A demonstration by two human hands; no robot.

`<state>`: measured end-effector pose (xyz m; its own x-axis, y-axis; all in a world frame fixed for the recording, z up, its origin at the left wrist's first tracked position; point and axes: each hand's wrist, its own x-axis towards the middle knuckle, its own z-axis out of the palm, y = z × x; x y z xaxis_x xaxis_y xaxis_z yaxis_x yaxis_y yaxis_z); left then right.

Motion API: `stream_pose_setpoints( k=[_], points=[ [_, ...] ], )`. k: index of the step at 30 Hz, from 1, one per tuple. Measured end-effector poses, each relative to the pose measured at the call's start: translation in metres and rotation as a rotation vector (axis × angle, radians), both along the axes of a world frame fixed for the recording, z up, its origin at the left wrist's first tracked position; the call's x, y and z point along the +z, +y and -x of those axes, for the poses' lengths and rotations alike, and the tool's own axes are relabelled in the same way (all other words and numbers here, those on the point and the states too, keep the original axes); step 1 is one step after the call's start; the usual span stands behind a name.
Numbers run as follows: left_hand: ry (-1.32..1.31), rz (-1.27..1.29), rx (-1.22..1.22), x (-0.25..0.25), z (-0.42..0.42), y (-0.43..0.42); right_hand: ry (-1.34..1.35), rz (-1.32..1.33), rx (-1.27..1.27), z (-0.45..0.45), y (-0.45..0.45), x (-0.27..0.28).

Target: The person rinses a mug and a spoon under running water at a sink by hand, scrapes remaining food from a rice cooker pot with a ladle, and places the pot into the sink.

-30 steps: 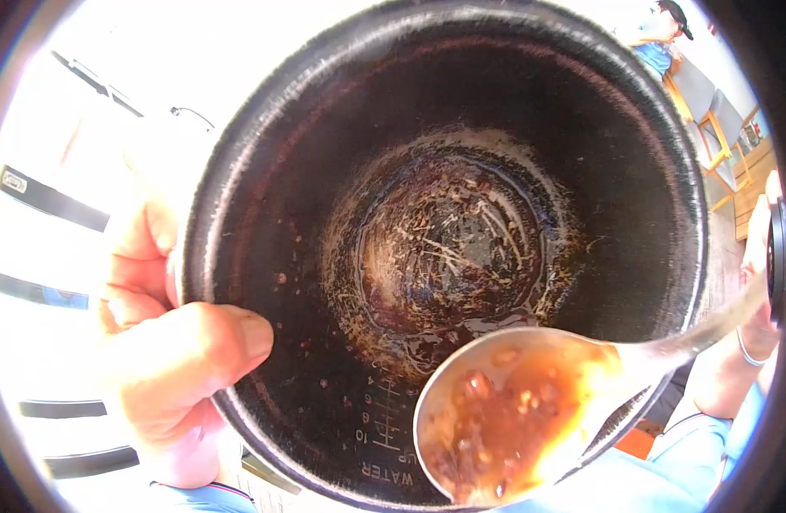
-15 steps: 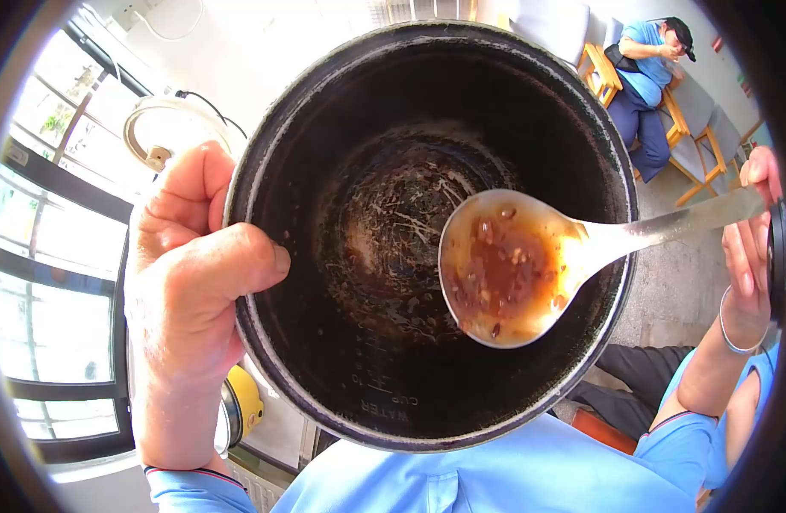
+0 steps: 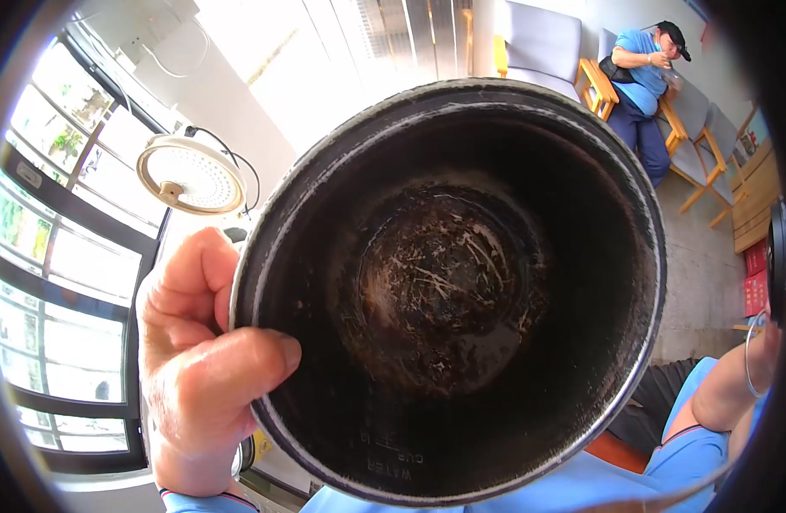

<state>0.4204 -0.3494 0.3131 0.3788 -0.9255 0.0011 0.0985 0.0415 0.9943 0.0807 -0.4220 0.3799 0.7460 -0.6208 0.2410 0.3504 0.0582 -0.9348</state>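
Observation:
My left hand (image 3: 209,350) grips the rim of a dark rice cooker inner pot (image 3: 316,231), thumb inside the wall and fingers outside. The pot is tilted so its opening faces me. Its inside shows worn patches, pale scratches or residue, a little wet liquid low on the bottom, and water markings on the wall. At the far right edge, only the bangled wrist and a sliver of my right hand (image 3: 774,335) show beside a dark round object (image 3: 779,261); its fingers are hidden. I cannot see the ladle's bowl.
A pale round lid (image 3: 192,175) with a perforated plate stands by the windows (image 3: 68,308) on the left. Part of something yellow (image 3: 263,445) shows below my left hand. Another person (image 3: 645,81) is near grey chairs (image 3: 542,43) at the upper right.
The ladle with brown, seedy liquid has left the pot's opening. My right hand has moved to the right edge, mostly out of sight. The pot sits lower in view, still in my left hand.

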Motion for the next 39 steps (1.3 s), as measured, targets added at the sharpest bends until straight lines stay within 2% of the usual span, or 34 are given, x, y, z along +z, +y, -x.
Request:
stream_pose_setpoints(
  k=[1,5,8,9,12,15,16,18,22,23,24,26,27,31,32,35,37,39],
  points=[
    [0.019,0.024,-0.006,-0.001,-0.001,0.0,0.019,-0.004,0.085,-0.004,0.0,0.004],
    [0.053,0.032,0.029,-0.003,0.0,0.002,-0.42,-0.026,0.072,-0.005,0.012,-0.026],
    [0.052,0.098,0.081,-0.006,0.001,0.001,-0.058,-0.093,0.144,-0.012,0.016,0.003],
    [0.035,0.093,0.078,-0.006,0.0,0.001,-0.1,-0.052,0.063,-0.01,0.022,0.001],
    [0.038,0.103,0.087,-0.009,0.002,0.001,-0.459,-0.006,0.068,-0.008,0.017,-0.025],
    [0.059,0.2,0.016,-0.015,0.002,-0.002,-0.099,-0.037,-0.025,-0.008,0.018,-0.018],
    [-0.054,0.188,-0.075,-0.018,-0.011,0.001,-0.027,-0.002,-0.056,-0.009,0.02,-0.019],
    [-0.206,0.167,-0.202,-0.021,-0.03,0.006,0.087,0.112,-0.159,-0.007,0.022,-0.031],
    [-0.073,0.07,-0.191,-0.023,-0.016,-0.002,0.337,0.514,-0.668,-0.002,0.035,-0.088],
    [-0.051,0.073,-0.2,-0.023,-0.009,-0.009,0.375,0.527,-0.804,-0.003,0.026,-0.099],
    [-0.03,0.075,-0.209,-0.023,-0.003,-0.017,0.421,0.401,-1.057,-0.028,0.026,-0.103],
    [-0.066,0.067,-0.201,-0.027,0.005,-0.019,0.299,0.512,-1.047,-0.046,0.018,-0.119],
    [0.015,0.045,-0.174,-0.024,0.015,-0.02,0.259,0.5,-1.033,-0.055,0.013,-0.12],
    [-0.039,0.005,-0.183,-0.028,0.019,-0.027,0.184,0.369,-0.874,-0.083,0.006,-0.126],
    [-0.124,0.005,-0.175,-0.029,0.017,-0.03,0.173,0.331,-0.827,-0.088,0.004,-0.127],
    [-0.182,0.044,-0.133,-0.031,0.013,-0.036,0.261,0.289,-0.655,-0.101,0.01,-0.124],
    [-0.201,0.065,-0.127,-0.034,0.015,-0.035,0.299,0.415,-0.575,-0.09,0.009,-0.125],
    [-0.251,0.091,-0.112,-0.035,0.011,-0.033,0.295,0.433,-0.612,-0.082,0.008,-0.124]
  ],
)
